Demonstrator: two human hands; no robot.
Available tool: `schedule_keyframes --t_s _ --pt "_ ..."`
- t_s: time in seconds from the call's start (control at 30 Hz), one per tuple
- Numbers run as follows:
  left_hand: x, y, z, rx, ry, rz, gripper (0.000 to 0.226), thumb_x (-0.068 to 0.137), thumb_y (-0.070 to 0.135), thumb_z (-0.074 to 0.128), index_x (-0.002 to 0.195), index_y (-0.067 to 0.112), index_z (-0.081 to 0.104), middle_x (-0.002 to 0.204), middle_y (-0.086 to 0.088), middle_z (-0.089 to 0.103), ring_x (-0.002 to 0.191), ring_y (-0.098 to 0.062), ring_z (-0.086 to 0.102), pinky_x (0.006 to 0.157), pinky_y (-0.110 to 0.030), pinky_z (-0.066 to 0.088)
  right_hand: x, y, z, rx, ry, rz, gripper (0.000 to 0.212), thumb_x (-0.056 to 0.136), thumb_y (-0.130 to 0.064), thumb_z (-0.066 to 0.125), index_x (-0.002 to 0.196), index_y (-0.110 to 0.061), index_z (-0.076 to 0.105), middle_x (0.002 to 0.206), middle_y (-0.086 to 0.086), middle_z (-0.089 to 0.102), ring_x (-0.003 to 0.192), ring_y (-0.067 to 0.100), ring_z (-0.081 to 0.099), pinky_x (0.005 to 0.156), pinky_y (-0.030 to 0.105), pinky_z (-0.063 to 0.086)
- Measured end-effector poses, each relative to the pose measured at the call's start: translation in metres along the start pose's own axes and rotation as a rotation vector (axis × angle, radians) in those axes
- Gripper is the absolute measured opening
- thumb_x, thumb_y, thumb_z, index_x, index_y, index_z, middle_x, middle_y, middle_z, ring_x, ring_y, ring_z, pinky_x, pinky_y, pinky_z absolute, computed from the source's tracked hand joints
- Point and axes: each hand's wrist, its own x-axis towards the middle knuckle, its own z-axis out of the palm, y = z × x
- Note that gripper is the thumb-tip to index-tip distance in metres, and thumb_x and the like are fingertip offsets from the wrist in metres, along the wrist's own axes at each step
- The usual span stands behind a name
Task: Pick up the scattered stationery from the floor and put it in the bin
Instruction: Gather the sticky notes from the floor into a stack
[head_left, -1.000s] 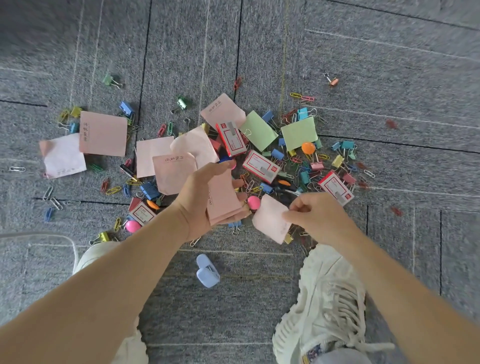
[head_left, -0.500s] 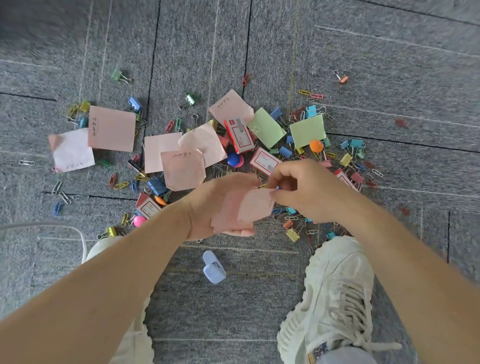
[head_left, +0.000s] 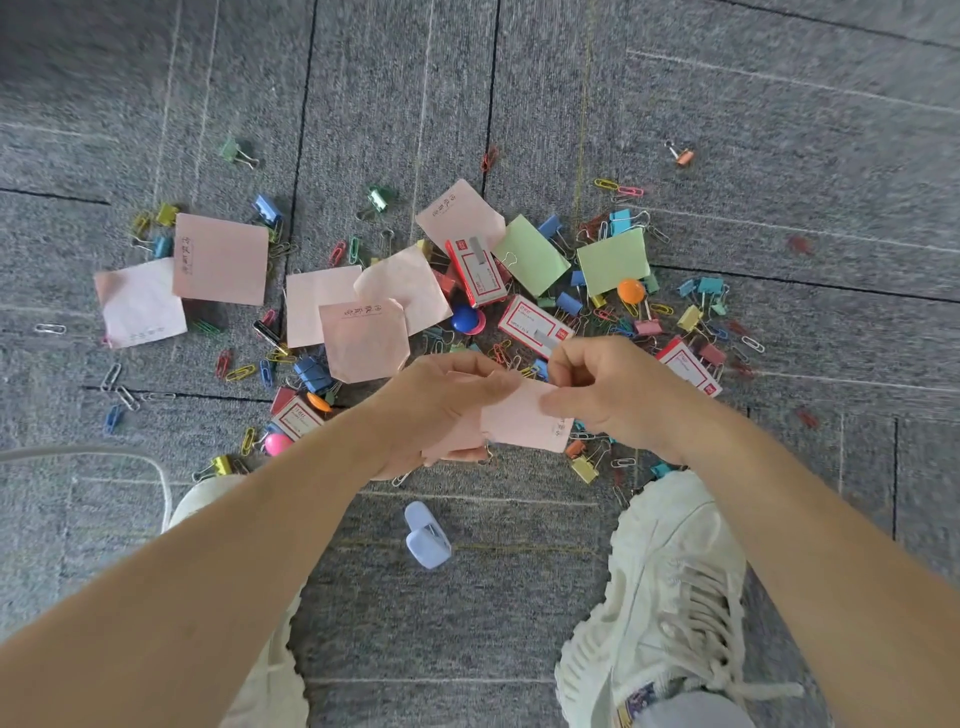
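Floor: grey carpet (head_left: 779, 104) in square tiles, ribbed pile, dark seams. The far strip and the right side lie mostly bare. The near strip, left of the white mesh shoe (head_left: 670, 587), holds only a lilac clip (head_left: 427, 535).

Scatter: a band across the middle. Square loose notes (head_left: 221, 265) in pink paper lie flat at left and centre, some overlapping, one with bent corners. Two green notes (head_left: 530, 254) lie tilted at centre right. Red-and-white staple boxes (head_left: 480, 273), card and oblong, lie among them. Coloured binder clips (head_left: 569, 302) and wire paper clips (head_left: 240, 372) are thickest at the right.

Held item: a pink note (head_left: 519, 421) above the near edge of the scatter, between both hands. Its long axis runs left to right, dipping slightly to the right, with the printed corner low on the right.

Left hand (head_left: 436, 410): fingers curled under a thin stack (head_left: 457, 441) of pink notes, thumb on top. The note overlaps this stack.

Right hand (head_left: 613, 395): thumb and forefinger pinch the note's right part, other fingers curled.
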Motion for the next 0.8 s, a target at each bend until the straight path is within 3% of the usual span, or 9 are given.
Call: schedule_keyframes --t_s 0.1,0.2,0.3,0.4,0.5,0.57,0.67,0.8 --pt "-0.0015 0.0007 0.0012 -0.029 0.006 -0.014 0.024 0.068 0.034 0.078 0.081 0.018 0.067 0.112 -0.02 0.067 0.089 -0.033 0.065 0.088 -0.058 0.055 0.0015 0.0034 -0.0006 0.131 -0.02 0.035 0.029 0.085 0.001 0.069 0.071 -0.014 0.049 0.059 -0.002 0.039 0.049 0.012 0.031 0.049 0.027 0.022" --pt "0.0013 -0.0026 -0.0011 -0.049 0.025 -0.013 0.022 0.075 0.032 0.077 0.085 0.016 0.065 0.113 -0.021 0.068 0.093 -0.036 0.067 0.083 -0.056 0.057 0.0003 0.0038 -0.0021 0.286 0.003 0.051 0.023 0.086 0.001 0.071 0.074 -0.012 0.056 0.054 -0.005 0.05 0.044 0.009 0.038 0.043 0.022 0.028" --pt "0.0041 -0.0054 -0.0052 -0.075 0.039 -0.036 0.014 0.086 0.026 0.074 0.081 0.017 0.064 0.105 -0.016 0.071 0.092 -0.037 0.068 0.084 -0.06 0.056 -0.0014 0.0024 -0.0047 0.264 0.077 0.04 0.015 0.084 -0.003 0.074 0.077 -0.011 0.065 0.055 -0.007 0.061 0.044 0.003 0.046 0.038 0.014 0.033" --pt "0.0023 -0.0055 -0.0058 -0.114 -0.005 -0.056 0.011 0.089 0.025 0.07 0.085 0.016 0.066 0.1 -0.016 0.073 0.089 -0.037 0.069 0.088 -0.063 0.053 0.0001 0.0031 -0.0022 0.278 0.11 0.051 0.014 0.084 -0.008 0.076 0.076 -0.016 0.067 0.065 -0.006 0.067 0.06 0.005 0.056 0.051 0.016 0.045" --pt "0.0011 -0.0038 -0.0055 -0.16 -0.043 -0.095 0.037 0.085 0.039 0.068 0.11 0.011 0.066 0.107 -0.02 0.069 0.092 -0.038 0.068 0.091 -0.062 0.052 0.0031 0.0047 0.0016 0.394 0.144 0.052 0.011 0.083 -0.007 0.075 0.079 -0.014 0.068 0.069 -0.002 0.068 0.066 0.015 0.057 0.06 0.026 0.048" --pt "0.0022 -0.0016 -0.0058 -0.221 -0.062 -0.12 0.043 0.084 0.049 0.065 0.109 0.014 0.068 0.103 -0.019 0.069 0.09 -0.037 0.067 0.091 -0.059 0.052 0.004 0.0043 0.0007 0.43 0.172 0.046 0.009 0.08 -0.008 0.078 0.08 -0.012 0.07 0.071 0.003 0.066 0.069 0.022 0.053 0.061 0.03 0.044" --pt "0.0022 0.0011 -0.0069 -0.268 -0.074 -0.126 0.033 0.085 0.05 0.064 0.101 0.021 0.067 0.1 -0.014 0.069 0.089 -0.036 0.068 0.091 -0.06 0.051 0.0016 0.0012 -0.0032 0.367 0.145 0.032 0.009 0.077 -0.009 0.08 0.079 -0.012 0.072 0.068 -0.002 0.069 0.064 0.012 0.06 0.058 0.022 0.049" --pt "0.001 -0.004 -0.0057 -0.135 -0.103 -0.082 0.018 0.087 0.023 0.071 0.102 0.017 0.066 0.108 -0.019 0.066 0.092 -0.044 0.069 0.086 -0.064 0.053 -0.0011 -0.0049 -0.0053 0.09 0.153 -0.078 0.012 0.076 -0.011 0.083 0.075 -0.019 0.074 0.067 -0.007 0.073 0.059 -0.001 0.061 0.053 0.01 0.043"
